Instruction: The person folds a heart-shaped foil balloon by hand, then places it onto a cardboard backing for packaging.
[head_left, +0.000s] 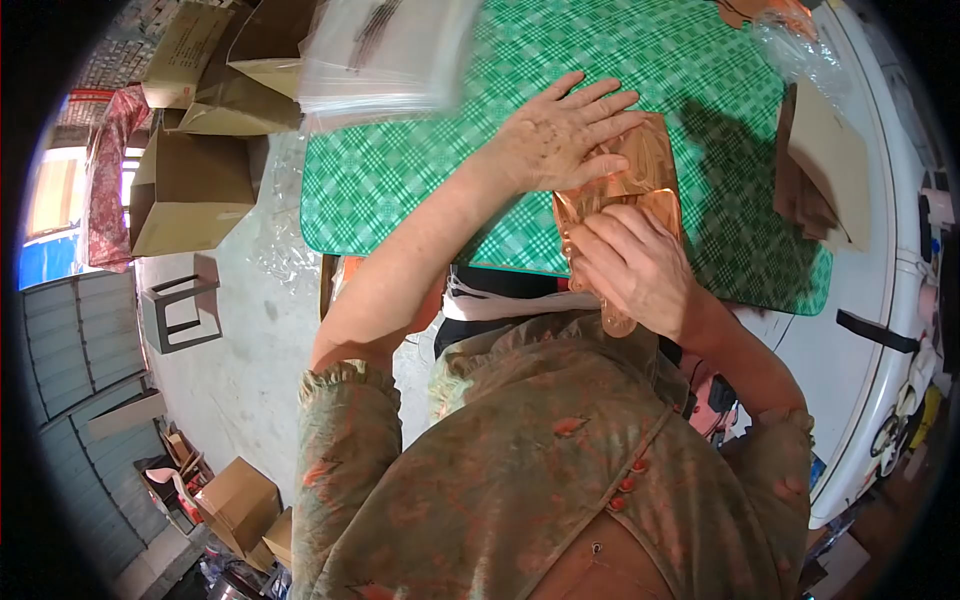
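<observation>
A shiny copper-coloured foil piece (655, 150), flat and folded over, lies at the near edge of a table with a green checked cloth (400, 190). Its near end has a scalloped edge and a rounded tab (617, 321) that hangs past the table's edge. My left hand (570, 135) rests flat on the foil's far part, fingers spread. Close below it, my right hand (635, 265) has curled fingers gripping the folded-over near part of the foil. Its fingertips are partly hidden.
A stack of clear plastic bags (385, 60) lies at the table's far left. Brown card pieces (825, 170) and crumpled clear plastic (795, 45) are at the right. Open cardboard boxes (200, 190) stand left of the table, near a small dark frame stool (180, 310).
</observation>
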